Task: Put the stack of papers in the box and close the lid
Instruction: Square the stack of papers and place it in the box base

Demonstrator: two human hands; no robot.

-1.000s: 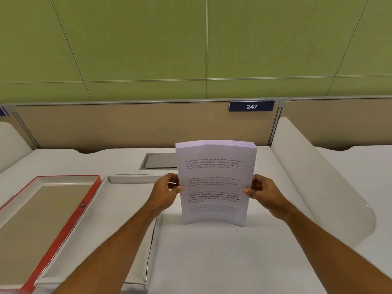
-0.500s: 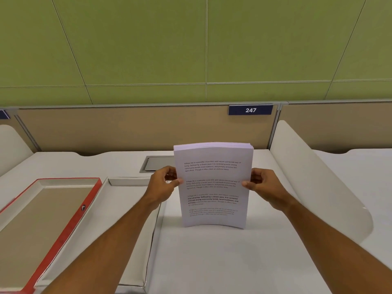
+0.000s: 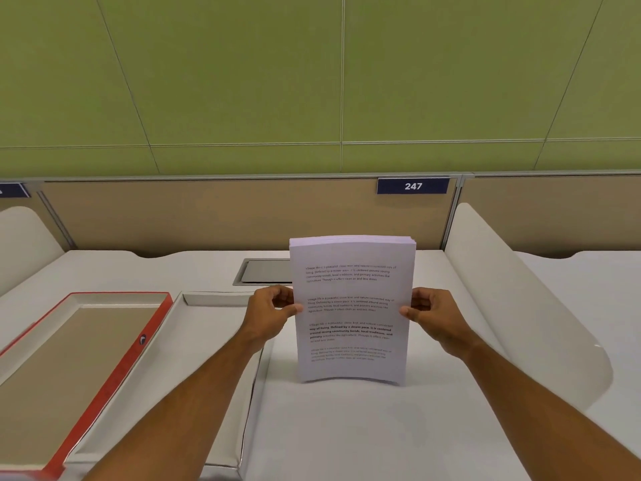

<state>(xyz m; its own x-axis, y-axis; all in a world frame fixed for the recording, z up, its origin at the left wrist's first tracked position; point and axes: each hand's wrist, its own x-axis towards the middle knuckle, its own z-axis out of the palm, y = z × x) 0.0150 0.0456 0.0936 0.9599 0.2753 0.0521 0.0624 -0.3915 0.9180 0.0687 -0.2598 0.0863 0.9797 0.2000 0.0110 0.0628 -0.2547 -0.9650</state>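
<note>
1. The stack of papers [image 3: 352, 308] stands upright on its lower short edge on the white tabletop [image 3: 347, 432], printed face toward the camera; the sheets are thin and white, and the bottom edge bows in a slight curve.
2. The left hand [image 3: 274, 315] pinches the stack's left edge, thumb on the front sheet, fingers [image 3: 277, 293] curled behind.
3. The right hand [image 3: 432, 317] clamps the right edge the same way, thumb in front.
4. The box [image 3: 194, 359], a shallow white cardboard tray with low walls, lies open just left of the stack, partly under the left forearm.
5. The lid [image 3: 114, 369], red-rimmed with a tan cardboard inside, lies face up beside the box, touching its left wall.
6. A rounded white divider [image 3: 520, 307] rises at the right; a blue plate [image 3: 412, 186] reads 247.
</note>
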